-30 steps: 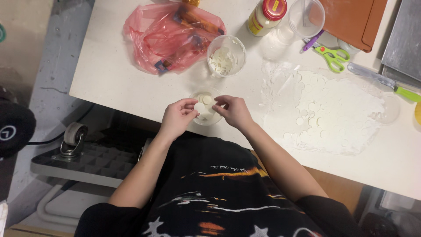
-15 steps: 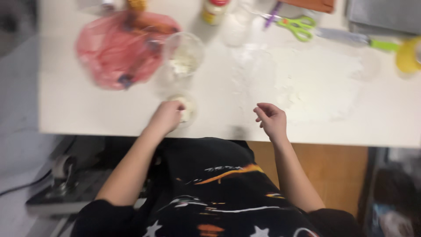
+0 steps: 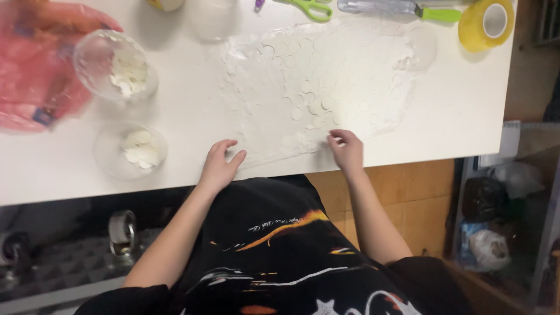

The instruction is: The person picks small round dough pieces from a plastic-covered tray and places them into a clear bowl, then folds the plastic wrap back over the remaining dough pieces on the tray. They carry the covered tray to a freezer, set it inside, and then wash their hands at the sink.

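My left hand [image 3: 220,165] lies palm down, fingers spread and loosely curved, the fingertips pointing up and away from me, the thumb angled out to the right. It grips nothing. The left forearm runs back from it down and to the left, bare to above the elbow, where a dark sleeve starts. My right hand [image 3: 346,149] sits further right, well apart from the left. Its fingers are bent and drawn together, tips pressing down at the hand's upper left, knuckles raised, nothing clasped in it. The right forearm comes straight back toward my body, bare, slanting slightly right toward the elbow.
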`<state>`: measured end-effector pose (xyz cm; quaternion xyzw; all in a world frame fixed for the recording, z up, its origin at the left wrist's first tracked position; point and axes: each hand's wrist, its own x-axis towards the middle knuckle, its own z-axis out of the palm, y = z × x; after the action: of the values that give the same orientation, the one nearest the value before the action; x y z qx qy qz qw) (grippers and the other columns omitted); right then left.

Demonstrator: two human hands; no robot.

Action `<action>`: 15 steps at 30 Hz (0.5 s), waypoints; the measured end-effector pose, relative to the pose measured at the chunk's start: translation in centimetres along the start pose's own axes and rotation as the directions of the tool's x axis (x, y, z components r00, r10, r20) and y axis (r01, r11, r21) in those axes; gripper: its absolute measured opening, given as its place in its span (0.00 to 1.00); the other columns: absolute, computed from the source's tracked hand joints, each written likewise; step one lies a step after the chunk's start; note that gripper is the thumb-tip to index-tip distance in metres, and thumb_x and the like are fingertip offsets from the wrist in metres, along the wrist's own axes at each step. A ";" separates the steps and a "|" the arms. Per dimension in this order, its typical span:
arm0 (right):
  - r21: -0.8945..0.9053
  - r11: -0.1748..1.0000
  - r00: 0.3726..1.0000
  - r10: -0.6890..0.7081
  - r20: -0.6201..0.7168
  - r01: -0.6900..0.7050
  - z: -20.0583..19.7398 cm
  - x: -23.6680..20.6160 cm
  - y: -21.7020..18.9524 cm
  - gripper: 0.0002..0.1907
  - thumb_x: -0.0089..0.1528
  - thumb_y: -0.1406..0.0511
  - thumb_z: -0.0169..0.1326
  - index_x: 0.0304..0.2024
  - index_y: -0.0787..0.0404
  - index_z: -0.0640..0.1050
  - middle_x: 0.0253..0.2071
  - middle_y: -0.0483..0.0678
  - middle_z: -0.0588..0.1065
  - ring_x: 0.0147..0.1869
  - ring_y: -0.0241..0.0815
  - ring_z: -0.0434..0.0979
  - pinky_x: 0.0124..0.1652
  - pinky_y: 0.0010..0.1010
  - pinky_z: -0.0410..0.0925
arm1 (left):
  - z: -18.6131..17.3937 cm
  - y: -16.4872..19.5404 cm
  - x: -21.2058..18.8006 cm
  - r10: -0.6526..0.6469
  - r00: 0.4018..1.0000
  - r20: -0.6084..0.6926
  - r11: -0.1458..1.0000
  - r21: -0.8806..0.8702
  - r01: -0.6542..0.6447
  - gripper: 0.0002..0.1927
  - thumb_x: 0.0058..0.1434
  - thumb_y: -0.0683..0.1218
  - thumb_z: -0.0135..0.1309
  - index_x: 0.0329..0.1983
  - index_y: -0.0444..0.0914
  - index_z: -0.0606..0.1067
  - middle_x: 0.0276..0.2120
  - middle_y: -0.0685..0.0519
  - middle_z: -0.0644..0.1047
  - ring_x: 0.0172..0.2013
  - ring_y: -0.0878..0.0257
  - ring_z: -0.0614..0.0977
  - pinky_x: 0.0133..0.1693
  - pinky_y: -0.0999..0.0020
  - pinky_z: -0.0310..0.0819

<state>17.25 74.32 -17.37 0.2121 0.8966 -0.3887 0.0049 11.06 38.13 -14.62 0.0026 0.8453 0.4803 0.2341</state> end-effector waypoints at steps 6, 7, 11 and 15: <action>-0.306 0.877 0.929 -0.340 0.145 0.369 -3.4 6.3 3.4 0.22 0.60 0.61 0.65 0.55 0.58 0.80 0.54 0.56 0.72 0.53 0.55 0.70 0.52 0.42 0.67 | 12.9 1.6 1.8 -0.049 0.963 -0.265 0.999 -0.035 0.041 0.35 0.60 0.50 0.62 0.67 0.32 0.65 0.63 0.36 0.68 0.63 0.42 0.70 0.62 0.52 0.65; -0.320 0.873 0.929 -0.333 0.159 0.368 -4.2 6.9 3.8 0.24 0.60 0.60 0.66 0.58 0.59 0.78 0.56 0.58 0.70 0.54 0.56 0.69 0.53 0.44 0.66 | 14.2 2.1 1.6 -0.068 0.953 -0.296 0.997 -0.058 0.053 0.36 0.60 0.49 0.62 0.67 0.31 0.63 0.63 0.36 0.68 0.63 0.42 0.71 0.62 0.52 0.65; -0.318 0.889 0.943 -0.325 0.066 0.329 -6.8 9.9 5.1 0.28 0.59 0.58 0.66 0.61 0.58 0.76 0.60 0.56 0.68 0.58 0.57 0.66 0.57 0.47 0.63 | 17.1 4.9 2.7 -0.204 0.936 -0.286 0.965 -0.222 0.142 0.38 0.58 0.49 0.61 0.69 0.33 0.61 0.64 0.38 0.67 0.62 0.44 0.71 0.61 0.54 0.66; -0.387 0.854 0.938 -0.312 0.152 0.347 -8.3 12.2 6.3 0.27 0.59 0.57 0.67 0.59 0.56 0.77 0.61 0.55 0.67 0.57 0.57 0.64 0.56 0.48 0.62 | 18.9 8.2 3.2 -0.111 0.923 -0.368 0.993 -0.082 0.087 0.38 0.58 0.46 0.63 0.68 0.32 0.61 0.64 0.35 0.67 0.63 0.40 0.68 0.62 0.51 0.61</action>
<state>9.89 88.47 -18.08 0.0330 0.9797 -0.1965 0.0200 13.92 58.62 -17.33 -0.1387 0.8575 0.4865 0.0937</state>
